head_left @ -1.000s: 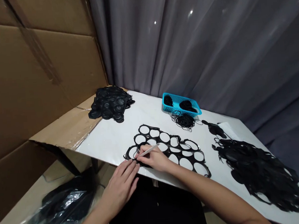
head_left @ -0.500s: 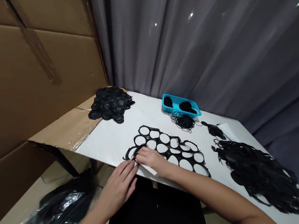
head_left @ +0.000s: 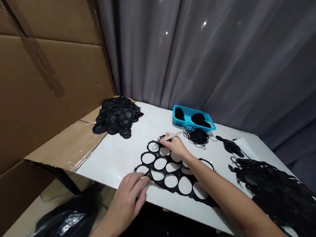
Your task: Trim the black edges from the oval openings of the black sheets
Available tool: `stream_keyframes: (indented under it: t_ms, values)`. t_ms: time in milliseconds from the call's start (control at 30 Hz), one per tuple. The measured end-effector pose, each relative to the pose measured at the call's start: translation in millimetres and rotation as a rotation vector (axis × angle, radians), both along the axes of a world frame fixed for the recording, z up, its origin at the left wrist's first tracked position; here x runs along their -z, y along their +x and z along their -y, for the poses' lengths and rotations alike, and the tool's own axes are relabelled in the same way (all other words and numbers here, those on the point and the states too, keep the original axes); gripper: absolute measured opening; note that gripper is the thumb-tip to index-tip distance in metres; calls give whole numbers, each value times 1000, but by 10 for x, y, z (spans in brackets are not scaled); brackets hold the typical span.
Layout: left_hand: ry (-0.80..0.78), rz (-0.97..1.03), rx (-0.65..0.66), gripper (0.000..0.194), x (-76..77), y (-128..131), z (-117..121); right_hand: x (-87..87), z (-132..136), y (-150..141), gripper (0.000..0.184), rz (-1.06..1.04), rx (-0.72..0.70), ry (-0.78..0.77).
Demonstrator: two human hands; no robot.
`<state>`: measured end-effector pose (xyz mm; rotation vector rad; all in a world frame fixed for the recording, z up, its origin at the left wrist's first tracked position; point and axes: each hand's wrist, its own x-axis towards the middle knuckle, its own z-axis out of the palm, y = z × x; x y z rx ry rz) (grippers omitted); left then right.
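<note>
A black rubber sheet (head_left: 165, 171) full of round holes lies on the white table. My right hand (head_left: 176, 145), fingers closed, grips a slim white pen-like tool (head_left: 174, 135) over the sheet's far left corner. Thin black rings (head_left: 155, 146) show by its fingertips; how they are held is hard to see. At the near left corner of the sheet, my left hand (head_left: 131, 192) rests with fingers stretched out, touching or close to the rubber. My right forearm covers part of the sheet's right side.
Behind stands a blue basket (head_left: 214, 126) holding black bundles, with a tangle of black rings (head_left: 197, 136) before it. Black sheets are piled at the back left (head_left: 117, 116), and black scraps (head_left: 282, 193) at the right. A cardboard wall (head_left: 50, 86) borders the left.
My right hand has moved away from my left, up to the sheet's far corner, with the white tool now visible. Thin rings now show there. My left hand has barely moved.
</note>
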<state>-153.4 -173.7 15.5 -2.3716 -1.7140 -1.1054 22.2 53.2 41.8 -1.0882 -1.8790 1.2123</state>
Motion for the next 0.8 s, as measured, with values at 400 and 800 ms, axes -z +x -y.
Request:
stream_keyframes:
  t_ms: [400, 800]
  values:
    - [-46, -166, -21, 43, 98, 126, -239, 122, 525, -49, 18, 65, -378, 54]
    - [-17, -74, 46, 31, 73, 63, -249, 180, 536, -75, 17, 62, -412, 142]
